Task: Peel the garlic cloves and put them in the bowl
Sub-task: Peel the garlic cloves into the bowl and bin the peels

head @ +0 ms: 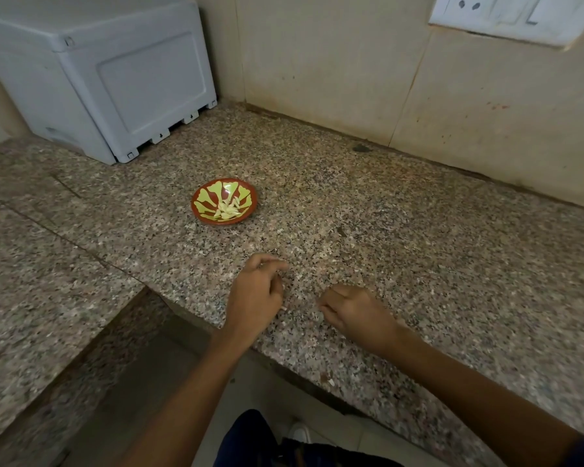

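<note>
Granite, speckled pink and grey, fills most of the frame as one countertop (402, 230), with a second slab stepping down at the lower left. One grey plastic box (98, 75) sits on it in the upper left, against the beige wall, and one white switch plate (516, 15) shows at the upper right. Near the middle of the frame stands a single small bowl (224, 201), red with yellow-green petals, holding a little heap of peeled garlic cloves (228, 210); they overlap too much to count surely, though there look to be roughly eight or more. Below it, two bare hands hover over the counter's near edge, slightly apart from each other. The left hand (255, 298) has its fingers loosely curled with the forefinger reaching forward, and the right hand (354, 313) is curled inward; whether either pinches a clove or a scrap of skin cannot be told, since the fingertips are blurred. A few pale flecks, probably skin, lie on the granite between and below them. Such cloves are likely light, firm and slightly slick once bare, best taken by a fingertip pinch across the middle, while the papery skin should tear easily from the root end.
</note>
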